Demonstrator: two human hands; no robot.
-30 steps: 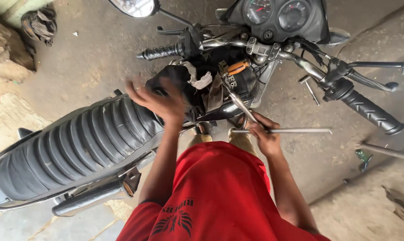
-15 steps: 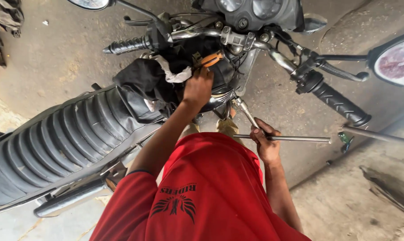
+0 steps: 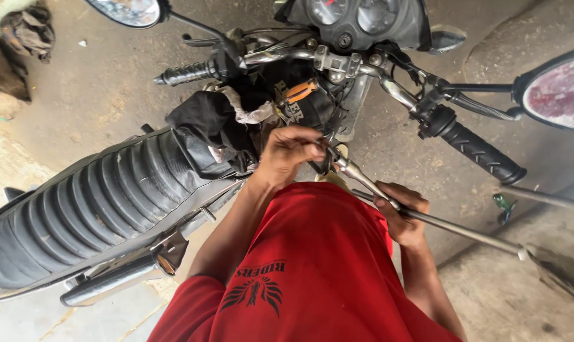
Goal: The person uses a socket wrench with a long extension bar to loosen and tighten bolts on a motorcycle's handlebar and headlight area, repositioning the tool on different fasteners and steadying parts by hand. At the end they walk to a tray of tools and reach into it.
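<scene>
I stand over a motorcycle in a red shirt. My left hand is closed, its fingertips pinching the socket end of a long metal wrench, just below the handlebar. My right hand grips the wrench's shaft lower down, to the right of the frame. An orange-handled pair of pliers lies on the black cover over the tank, beside a white rag. What the socket sits on is hidden by my fingers.
The ribbed black seat stretches to the lower left, with a chrome rail below it. The handlebar grips and mirrors stick out to both sides. A pile of rags lies on the concrete floor at top left.
My left hand went from the tank cover up to the pliers, then down to the wrench's socket end. The right hand stayed on the wrench shaft.
</scene>
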